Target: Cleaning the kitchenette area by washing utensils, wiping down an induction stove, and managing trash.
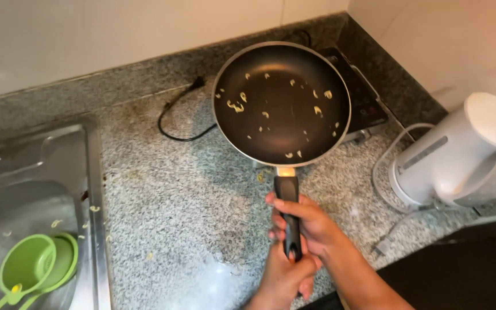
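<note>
A black frying pan (281, 103) with several small food scraps stuck inside hovers over a black induction cooker (368, 103) at the back of the granite counter. Its black handle (287, 192) points toward me. My right hand (305, 221) wraps around the handle's middle. My left hand (282, 275) grips the handle's end just below it, fingers closed.
A steel sink (93, 172) at the left holds two green measuring cups (35, 264) and bits of food. A white electric kettle (466, 152) stands at the right with its cord. A black power cable (182, 112) lies behind the pan. The granite counter (173, 195) has a wet patch near me.
</note>
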